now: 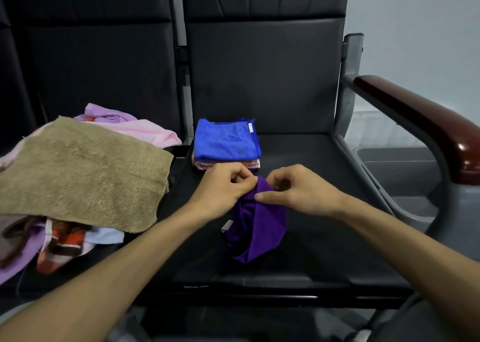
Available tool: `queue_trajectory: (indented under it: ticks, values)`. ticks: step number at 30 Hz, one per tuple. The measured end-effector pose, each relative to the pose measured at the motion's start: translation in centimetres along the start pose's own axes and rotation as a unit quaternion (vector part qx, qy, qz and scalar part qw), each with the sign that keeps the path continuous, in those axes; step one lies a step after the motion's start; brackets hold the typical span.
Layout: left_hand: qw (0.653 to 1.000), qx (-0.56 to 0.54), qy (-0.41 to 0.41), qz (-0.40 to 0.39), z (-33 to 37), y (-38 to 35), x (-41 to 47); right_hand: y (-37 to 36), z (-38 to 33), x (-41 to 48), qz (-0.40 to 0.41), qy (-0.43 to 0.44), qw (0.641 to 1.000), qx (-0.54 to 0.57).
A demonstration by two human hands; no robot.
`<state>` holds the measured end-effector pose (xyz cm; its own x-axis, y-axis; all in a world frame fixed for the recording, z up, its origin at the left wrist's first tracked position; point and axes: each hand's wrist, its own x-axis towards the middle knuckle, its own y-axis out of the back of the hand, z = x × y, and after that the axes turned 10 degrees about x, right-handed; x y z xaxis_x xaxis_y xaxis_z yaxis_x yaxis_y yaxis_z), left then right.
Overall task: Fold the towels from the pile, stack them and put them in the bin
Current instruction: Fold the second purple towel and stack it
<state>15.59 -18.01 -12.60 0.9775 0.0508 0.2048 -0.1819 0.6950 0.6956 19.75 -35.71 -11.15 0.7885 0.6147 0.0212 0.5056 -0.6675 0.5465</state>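
A crumpled purple towel point(257, 227) hangs over the black seat point(311, 251), held up at its top edge. My left hand point(220, 188) pinches that edge from the left, and my right hand point(298, 188) pinches it from the right, the two hands close together. Behind them stands a stack of folded towels point(226, 144) with a blue one on top and pinkish ones under it. On the left seat lies the loose pile point(78, 173), topped by a spread tan towel, with pink, lilac, light blue and orange-patterned cloths around it.
A dark wooden armrest point(420, 123) on a grey metal frame borders the seat on the right. Beyond it, low down, sits a grey bin point(397, 165). Black backrests rise behind both seats.
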Motion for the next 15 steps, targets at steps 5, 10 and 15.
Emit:
queue_trajectory:
  ticks: [5,10,15]
  values:
    - [0.996,-0.048,0.007,-0.070,0.1,0.9,0.1,1.0,0.3,0.6,0.017,0.008,0.999,-0.025]
    - [0.991,-0.006,0.006,-0.134,-0.3,0.8,0.2,1.4,1.1,0.7,0.018,0.002,0.994,0.106]
    - [0.989,-0.022,0.038,-0.142,-0.5,0.6,0.1,1.4,0.3,0.6,0.026,-0.040,0.975,0.218]
